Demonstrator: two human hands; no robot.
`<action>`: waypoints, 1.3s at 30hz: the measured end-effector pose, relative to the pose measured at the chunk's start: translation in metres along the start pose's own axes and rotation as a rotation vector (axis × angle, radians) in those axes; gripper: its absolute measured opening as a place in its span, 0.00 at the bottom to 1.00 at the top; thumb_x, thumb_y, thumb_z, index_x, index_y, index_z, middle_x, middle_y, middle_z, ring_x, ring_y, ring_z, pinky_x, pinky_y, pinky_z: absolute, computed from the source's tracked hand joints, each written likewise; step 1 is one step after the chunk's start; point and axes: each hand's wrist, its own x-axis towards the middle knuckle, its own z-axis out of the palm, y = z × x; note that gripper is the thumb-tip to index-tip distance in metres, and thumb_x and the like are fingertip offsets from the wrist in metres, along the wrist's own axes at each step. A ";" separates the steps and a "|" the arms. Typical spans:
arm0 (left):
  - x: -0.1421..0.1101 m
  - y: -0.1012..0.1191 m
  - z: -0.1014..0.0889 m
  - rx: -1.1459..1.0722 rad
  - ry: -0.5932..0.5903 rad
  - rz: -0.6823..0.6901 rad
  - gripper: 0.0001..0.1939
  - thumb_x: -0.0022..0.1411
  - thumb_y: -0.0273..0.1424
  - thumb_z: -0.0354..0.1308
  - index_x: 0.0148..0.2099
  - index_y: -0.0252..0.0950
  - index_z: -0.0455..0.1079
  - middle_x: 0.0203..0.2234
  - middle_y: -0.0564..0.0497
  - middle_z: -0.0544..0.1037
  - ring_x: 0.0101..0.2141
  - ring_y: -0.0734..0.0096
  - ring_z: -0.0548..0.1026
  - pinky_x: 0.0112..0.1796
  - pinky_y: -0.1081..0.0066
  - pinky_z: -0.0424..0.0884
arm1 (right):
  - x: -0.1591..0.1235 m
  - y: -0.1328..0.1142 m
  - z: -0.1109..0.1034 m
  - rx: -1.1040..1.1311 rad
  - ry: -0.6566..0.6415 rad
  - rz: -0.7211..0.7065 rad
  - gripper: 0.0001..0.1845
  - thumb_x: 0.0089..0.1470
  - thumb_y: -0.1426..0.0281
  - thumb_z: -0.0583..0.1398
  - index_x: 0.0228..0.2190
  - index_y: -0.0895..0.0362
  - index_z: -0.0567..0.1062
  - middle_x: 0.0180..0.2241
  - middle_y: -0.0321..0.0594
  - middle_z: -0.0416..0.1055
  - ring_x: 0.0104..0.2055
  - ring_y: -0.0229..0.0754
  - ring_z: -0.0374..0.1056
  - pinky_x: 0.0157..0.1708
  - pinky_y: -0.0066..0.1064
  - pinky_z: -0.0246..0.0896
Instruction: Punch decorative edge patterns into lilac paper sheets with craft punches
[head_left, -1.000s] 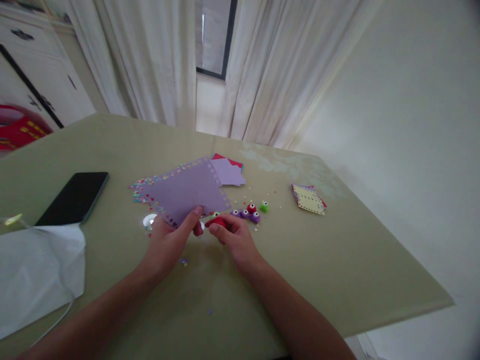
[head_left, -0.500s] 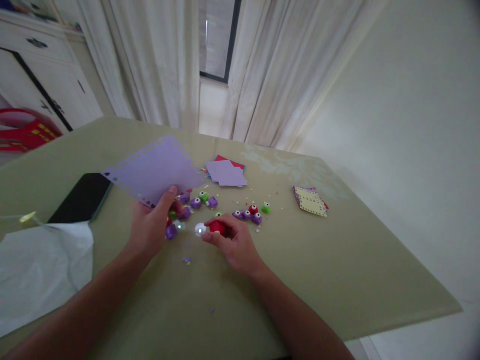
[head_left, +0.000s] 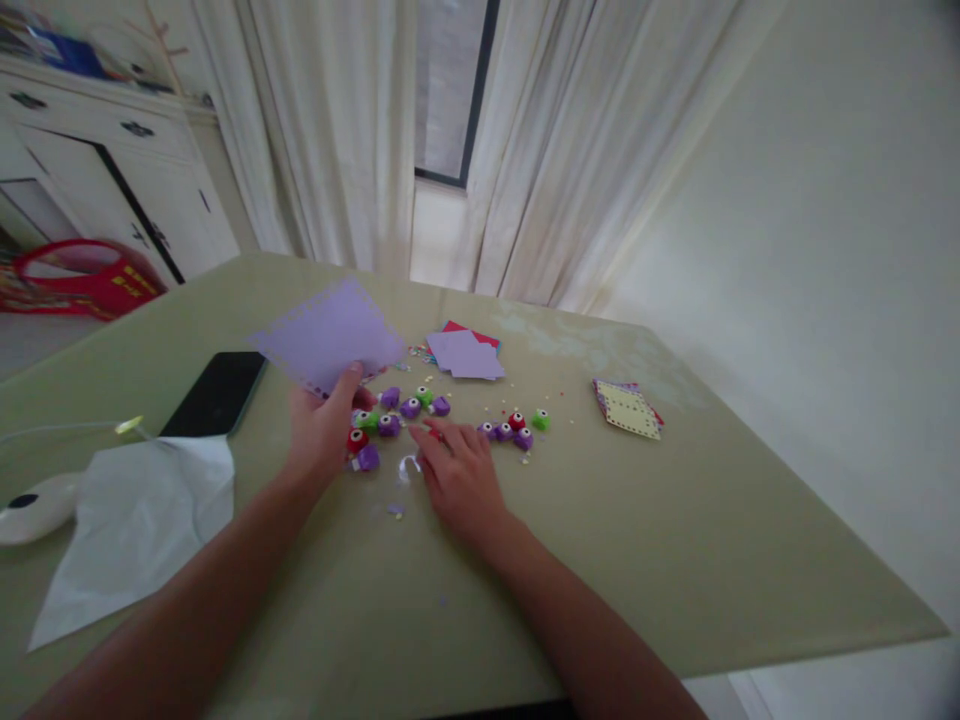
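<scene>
My left hand (head_left: 326, 415) pinches the near edge of a purple sheet of paper (head_left: 334, 325), holding it tilted above the table; small holes run along its borders. My right hand (head_left: 461, 475) is low over the tabletop, fingers curled over a small red paper punch (head_left: 436, 435) that is mostly hidden. Between the hands lie several eye-decorated punches, among them a purple punch (head_left: 366, 458), a red punch (head_left: 358, 438) and a green punch (head_left: 424, 397). Right of my right hand sit a second red punch (head_left: 517, 421), a green punch (head_left: 541, 419) and purple ones.
Purple and red paper pieces (head_left: 469, 355) lie farther back, and a stack of hole-edged cards (head_left: 630, 410) is at the right. A black phone (head_left: 216, 393), a white sheet (head_left: 154, 520) and a white rounded device (head_left: 37, 508) are at the left. Confetti is scattered about the punches.
My left hand first lifted the purple sheet up and left off the punches, uncovering them. My right hand has lowered over the red punch, which now shows less. The view has shifted left.
</scene>
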 end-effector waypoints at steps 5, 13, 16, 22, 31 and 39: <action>-0.006 0.005 -0.002 0.020 -0.066 0.045 0.14 0.60 0.43 0.63 0.28 0.39 0.76 0.17 0.54 0.75 0.19 0.67 0.72 0.21 0.72 0.67 | 0.001 -0.023 0.011 -0.080 -0.065 -0.256 0.28 0.71 0.51 0.57 0.66 0.46 0.68 0.67 0.47 0.67 0.62 0.57 0.63 0.61 0.54 0.57; -0.020 0.027 0.001 0.112 -0.153 0.074 0.16 0.53 0.41 0.68 0.22 0.38 0.73 0.17 0.51 0.76 0.20 0.66 0.72 0.22 0.71 0.67 | 0.002 -0.024 0.019 -0.167 -0.085 -0.203 0.12 0.71 0.60 0.59 0.46 0.54 0.76 0.42 0.45 0.77 0.47 0.51 0.70 0.49 0.41 0.65; -0.024 0.031 0.004 0.100 -0.165 0.076 0.15 0.52 0.41 0.70 0.22 0.38 0.73 0.17 0.52 0.76 0.20 0.67 0.72 0.22 0.71 0.68 | 0.004 -0.020 0.012 -0.079 -0.091 -0.147 0.07 0.71 0.70 0.57 0.45 0.56 0.76 0.40 0.43 0.79 0.44 0.49 0.71 0.47 0.39 0.65; -0.028 0.031 0.007 0.043 -0.194 -0.018 0.13 0.51 0.41 0.70 0.27 0.37 0.77 0.20 0.52 0.78 0.22 0.67 0.73 0.23 0.72 0.70 | 0.000 -0.020 0.005 -0.058 -0.031 -0.108 0.32 0.69 0.57 0.61 0.68 0.51 0.63 0.66 0.49 0.68 0.60 0.56 0.66 0.55 0.46 0.64; -0.022 0.011 -0.002 0.073 -0.169 -0.034 0.21 0.60 0.45 0.66 0.21 0.39 0.73 0.18 0.53 0.75 0.20 0.70 0.69 0.20 0.74 0.64 | 0.001 -0.014 0.007 -0.116 -0.052 -0.032 0.28 0.69 0.57 0.60 0.64 0.55 0.67 0.64 0.53 0.69 0.63 0.57 0.64 0.59 0.51 0.61; -0.021 0.009 -0.003 0.068 -0.157 -0.047 0.20 0.60 0.44 0.67 0.22 0.39 0.74 0.17 0.53 0.75 0.18 0.72 0.68 0.18 0.74 0.61 | 0.004 -0.004 0.004 -0.117 -0.035 0.027 0.29 0.69 0.62 0.60 0.67 0.52 0.65 0.67 0.53 0.66 0.65 0.57 0.62 0.60 0.53 0.60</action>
